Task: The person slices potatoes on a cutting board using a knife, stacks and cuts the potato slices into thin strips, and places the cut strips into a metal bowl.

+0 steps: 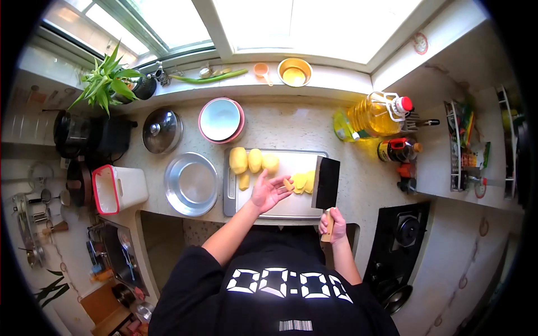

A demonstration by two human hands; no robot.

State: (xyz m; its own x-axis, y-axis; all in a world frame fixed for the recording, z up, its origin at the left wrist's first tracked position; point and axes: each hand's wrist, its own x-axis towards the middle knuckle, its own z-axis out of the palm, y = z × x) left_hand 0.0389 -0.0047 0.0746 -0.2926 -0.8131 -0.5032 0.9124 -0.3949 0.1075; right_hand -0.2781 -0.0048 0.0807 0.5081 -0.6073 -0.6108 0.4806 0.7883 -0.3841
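My left hand [269, 193] is palm up over the white cutting board [274, 210], its fingers spread beside a small potato piece [288, 184]. My right hand [333, 223] grips the wooden handle of a cleaver [326, 182], whose broad dark blade stands over the board's right side. Yellow potato slices [303, 182] lie between my left hand and the blade. Three peeled potatoes [255, 161] rest along the board's back left, with a smaller potato chunk [244, 181] in front of them.
Left of the board are a metal basin [191, 184], stacked bowls [220, 120], a lidded pan [162, 130] and a white red-rimmed container [106, 190]. An oil bottle [374, 115] and a sauce bottle [392, 150] stand back right. A stove [397, 235] is at right.
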